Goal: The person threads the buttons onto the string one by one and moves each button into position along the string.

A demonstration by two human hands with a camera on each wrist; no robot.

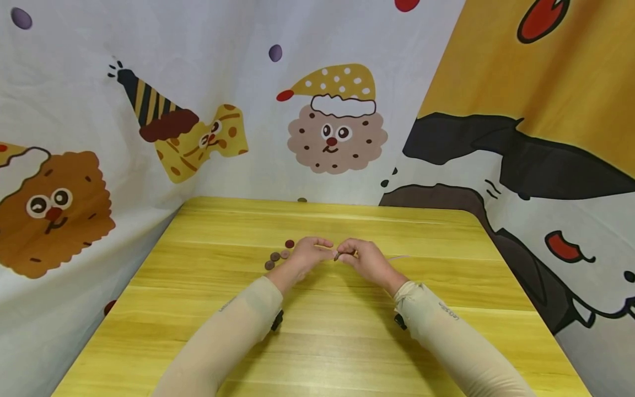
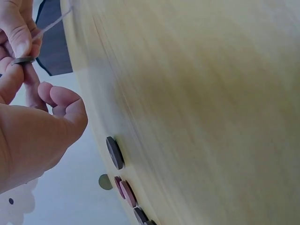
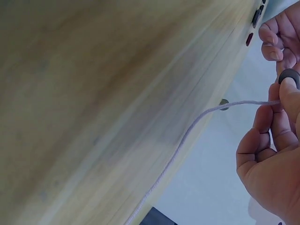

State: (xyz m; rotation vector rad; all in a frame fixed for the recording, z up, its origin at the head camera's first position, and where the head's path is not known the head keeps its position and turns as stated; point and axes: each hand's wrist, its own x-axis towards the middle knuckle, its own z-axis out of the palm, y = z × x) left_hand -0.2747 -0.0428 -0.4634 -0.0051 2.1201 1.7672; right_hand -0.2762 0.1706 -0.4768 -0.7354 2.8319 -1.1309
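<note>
Over the middle of the table, my left hand (image 1: 308, 255) and right hand (image 1: 371, 260) meet at a dark round button (image 1: 338, 256). Seen from the left wrist, the left thumb and forefinger pinch this button (image 2: 22, 60) from one side. The right fingertips touch its other side. A thin pale cord (image 3: 187, 131) passes between the right thumb and fingers, which grip it close to the button (image 3: 289, 74), and its tail trails away to the right. Fingers hide the button's middle. The left hand's other fingers curl loosely, holding nothing.
Several loose buttons lie left of my left hand, among them a dark red button (image 1: 290, 243) and a brown button (image 1: 269, 265). The wooden table (image 1: 317, 342) ends at the back against a printed curtain (image 1: 223, 33).
</note>
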